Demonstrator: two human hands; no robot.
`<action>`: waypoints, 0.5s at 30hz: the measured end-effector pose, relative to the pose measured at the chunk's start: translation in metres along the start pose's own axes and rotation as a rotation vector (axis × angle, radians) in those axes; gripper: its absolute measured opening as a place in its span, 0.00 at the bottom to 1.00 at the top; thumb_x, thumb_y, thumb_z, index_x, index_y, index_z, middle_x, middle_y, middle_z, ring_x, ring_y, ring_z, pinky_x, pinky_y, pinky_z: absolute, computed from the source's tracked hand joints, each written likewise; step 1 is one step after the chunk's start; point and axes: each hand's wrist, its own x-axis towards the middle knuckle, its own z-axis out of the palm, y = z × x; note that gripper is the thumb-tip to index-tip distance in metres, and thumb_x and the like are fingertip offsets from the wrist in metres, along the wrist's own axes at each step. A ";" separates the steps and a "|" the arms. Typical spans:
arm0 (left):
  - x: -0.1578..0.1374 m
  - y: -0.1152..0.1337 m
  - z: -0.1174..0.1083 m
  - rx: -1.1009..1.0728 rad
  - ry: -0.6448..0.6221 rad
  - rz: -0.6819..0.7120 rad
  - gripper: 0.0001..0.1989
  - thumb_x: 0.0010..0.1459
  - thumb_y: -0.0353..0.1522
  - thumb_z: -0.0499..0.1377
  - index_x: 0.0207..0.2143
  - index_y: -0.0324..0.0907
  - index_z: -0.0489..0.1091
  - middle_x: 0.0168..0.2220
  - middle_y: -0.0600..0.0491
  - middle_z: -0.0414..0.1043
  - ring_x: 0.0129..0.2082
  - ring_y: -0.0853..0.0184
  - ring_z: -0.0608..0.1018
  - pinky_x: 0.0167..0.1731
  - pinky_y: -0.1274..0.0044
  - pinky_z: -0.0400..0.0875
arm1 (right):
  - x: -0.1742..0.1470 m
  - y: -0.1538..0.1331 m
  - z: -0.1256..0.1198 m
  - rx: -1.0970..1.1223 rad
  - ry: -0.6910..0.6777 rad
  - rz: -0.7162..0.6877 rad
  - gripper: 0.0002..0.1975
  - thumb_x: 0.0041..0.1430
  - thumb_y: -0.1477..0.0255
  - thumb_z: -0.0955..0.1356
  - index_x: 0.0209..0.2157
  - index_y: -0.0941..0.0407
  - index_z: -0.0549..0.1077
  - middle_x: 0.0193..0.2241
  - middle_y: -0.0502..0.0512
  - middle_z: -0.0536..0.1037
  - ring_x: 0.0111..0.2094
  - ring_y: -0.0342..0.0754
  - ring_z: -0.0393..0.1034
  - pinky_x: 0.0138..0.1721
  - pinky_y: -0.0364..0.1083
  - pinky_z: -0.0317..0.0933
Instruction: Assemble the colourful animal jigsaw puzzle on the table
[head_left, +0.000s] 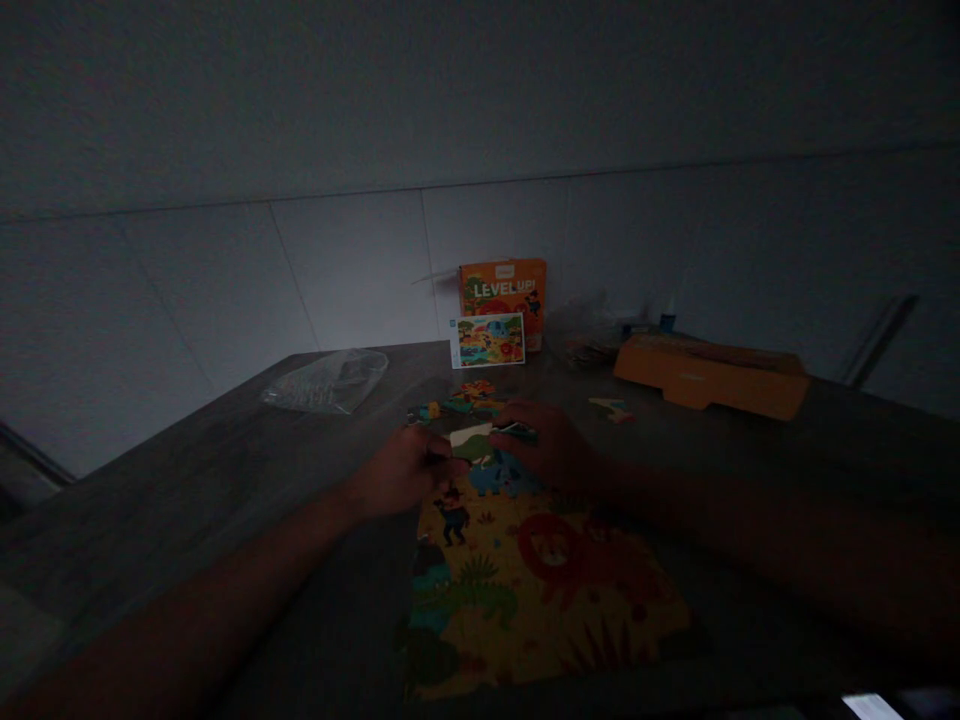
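Note:
A partly assembled jigsaw puzzle [517, 625] lies on the table in front of me, with a lion, a crocodile and an elephant in its picture. At its far left edge my left hand [409, 468] has its fingers closed on a cream and green puzzle piece [472, 440]. My right hand [551, 445] reaches the far edge from the other side, fingers curled round a darker puzzle piece [516, 430] near the elephant. The dim light hides the exact fingertip contact. Several loose puzzle pieces [474, 393] lie just beyond my hands.
A small picture card [487, 341] leans against an orange puzzle box [502, 275] by the wall. An orange box part [709, 378] lies at right, near a loose piece [611, 408]. A clear plastic bag [330, 380] is at left; another plastic bag [589, 335] lies behind.

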 end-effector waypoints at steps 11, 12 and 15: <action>0.004 -0.005 0.004 0.025 0.035 -0.047 0.18 0.60 0.38 0.57 0.19 0.41 0.71 0.18 0.56 0.70 0.18 0.70 0.68 0.20 0.81 0.58 | 0.003 0.008 0.003 0.035 -0.021 0.114 0.07 0.58 0.67 0.73 0.36 0.55 0.82 0.40 0.55 0.83 0.43 0.54 0.77 0.47 0.51 0.69; 0.002 -0.002 0.001 0.088 0.076 -0.052 0.18 0.60 0.37 0.57 0.19 0.41 0.71 0.17 0.56 0.68 0.18 0.71 0.67 0.20 0.81 0.56 | 0.003 0.008 0.002 0.032 -0.019 0.123 0.07 0.58 0.66 0.73 0.36 0.54 0.82 0.40 0.55 0.83 0.43 0.54 0.77 0.48 0.51 0.69; -0.010 0.011 -0.012 0.273 0.330 -0.020 0.22 0.63 0.39 0.57 0.17 0.40 0.68 0.15 0.57 0.62 0.17 0.72 0.63 0.19 0.80 0.54 | 0.004 0.008 0.002 0.027 -0.011 0.148 0.07 0.59 0.66 0.72 0.35 0.54 0.81 0.40 0.54 0.82 0.42 0.53 0.78 0.47 0.50 0.69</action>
